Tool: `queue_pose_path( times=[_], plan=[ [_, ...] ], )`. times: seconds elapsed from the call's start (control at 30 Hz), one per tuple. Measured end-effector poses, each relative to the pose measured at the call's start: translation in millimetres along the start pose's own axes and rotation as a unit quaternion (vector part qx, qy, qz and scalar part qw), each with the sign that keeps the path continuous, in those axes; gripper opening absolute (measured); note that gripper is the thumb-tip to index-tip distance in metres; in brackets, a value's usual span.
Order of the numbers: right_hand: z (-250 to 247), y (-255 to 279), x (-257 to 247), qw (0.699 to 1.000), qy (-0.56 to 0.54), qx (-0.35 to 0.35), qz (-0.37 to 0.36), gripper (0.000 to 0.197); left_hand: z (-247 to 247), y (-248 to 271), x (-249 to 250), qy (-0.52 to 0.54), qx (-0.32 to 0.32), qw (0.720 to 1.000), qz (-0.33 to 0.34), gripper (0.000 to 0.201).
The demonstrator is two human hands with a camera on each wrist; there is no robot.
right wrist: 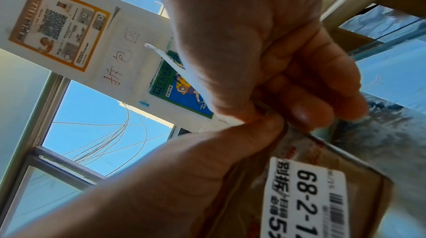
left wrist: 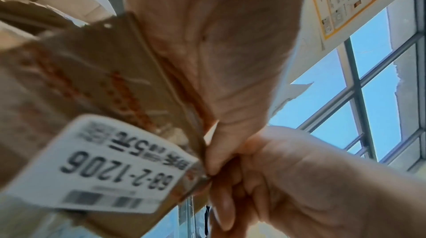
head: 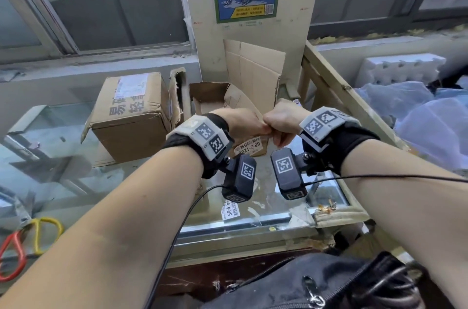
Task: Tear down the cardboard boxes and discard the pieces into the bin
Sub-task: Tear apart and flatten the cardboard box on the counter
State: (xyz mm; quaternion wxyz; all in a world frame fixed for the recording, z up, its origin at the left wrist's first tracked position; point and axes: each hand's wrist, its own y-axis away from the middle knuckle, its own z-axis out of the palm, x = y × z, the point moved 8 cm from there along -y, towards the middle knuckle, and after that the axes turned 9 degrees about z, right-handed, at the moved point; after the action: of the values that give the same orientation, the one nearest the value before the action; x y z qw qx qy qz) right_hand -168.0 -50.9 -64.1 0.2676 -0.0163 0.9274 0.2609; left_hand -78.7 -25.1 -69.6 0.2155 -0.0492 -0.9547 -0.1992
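Both fists meet knuckle to knuckle above the glass counter. My left hand and my right hand each pinch the top edge of a small brown cardboard piece that carries a white label reading 68-2-1206. In the left wrist view the cardboard piece hangs left of my left hand, with my right hand close below. In the right wrist view my right hand pinches that edge above the label. A taped cardboard box stands at the left.
A torn open box and a flat cardboard sheet lean against the pillar behind my hands. A wooden-framed bin with plastic bags and white foam is at the right. Scissors lie at the lower left.
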Motion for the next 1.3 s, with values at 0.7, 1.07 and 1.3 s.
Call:
queue_pose_path(
  times=[0.7,1.07,1.3],
  plan=[
    [24,-25,33,0.999,-0.024,-0.037,0.011,0.025,67,-24,-31,0.217,0.109,0.97,0.015,0.031],
    [55,-35,78,0.991,-0.094,-0.057,0.08,0.031,97,-42,-35,0.063,0.056,0.995,-0.061,0.05],
    [84,-47,89,0.979,-0.148,-0.077,0.114,0.058,105,-43,-39,0.151,0.101,0.981,-0.07,0.043]
  ],
)
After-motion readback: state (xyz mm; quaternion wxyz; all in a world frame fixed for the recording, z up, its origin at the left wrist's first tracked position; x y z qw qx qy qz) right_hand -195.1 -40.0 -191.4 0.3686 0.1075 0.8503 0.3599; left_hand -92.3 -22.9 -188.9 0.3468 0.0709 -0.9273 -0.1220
